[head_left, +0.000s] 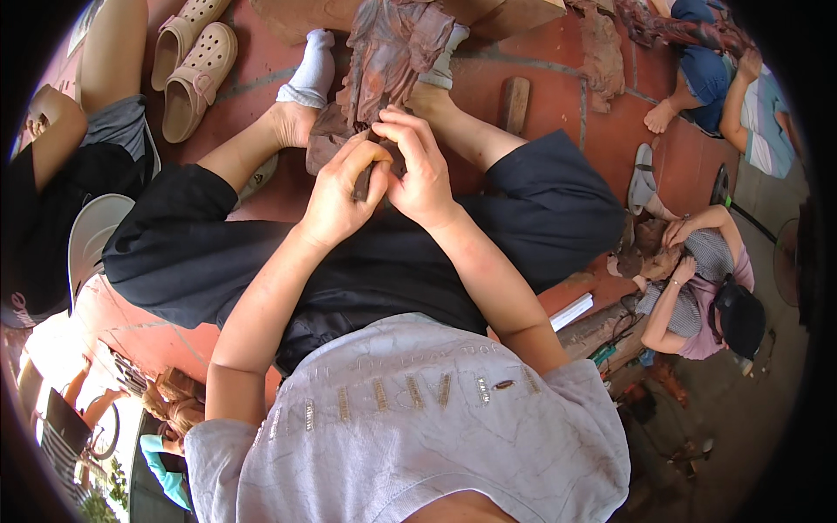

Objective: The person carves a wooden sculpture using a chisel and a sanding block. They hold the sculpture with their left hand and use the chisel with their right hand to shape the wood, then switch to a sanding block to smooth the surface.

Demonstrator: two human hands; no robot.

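A reddish-brown carved wooden piece [392, 52] stands between my feet at the top, its surface cut into folds and ridges. My left hand [344, 192] is closed at its near end, around a small dark, flat strip [362, 181] whose lower end sticks out below the fingers. Whether that strip is a tool or a scrap of sandpaper, I cannot make out. Close beside it, almost touching, my right hand [423, 170] has its fingers curled in against the near end of the carving. What lies under those fingers is hidden.
Beige clogs [199, 83] lie at the upper left on the red tile floor [558, 83]. A wooden block [514, 105] and another carved piece [602, 52] are at the upper right. Other people sit close by on both sides; one in a black cap [739, 318] handles wood.
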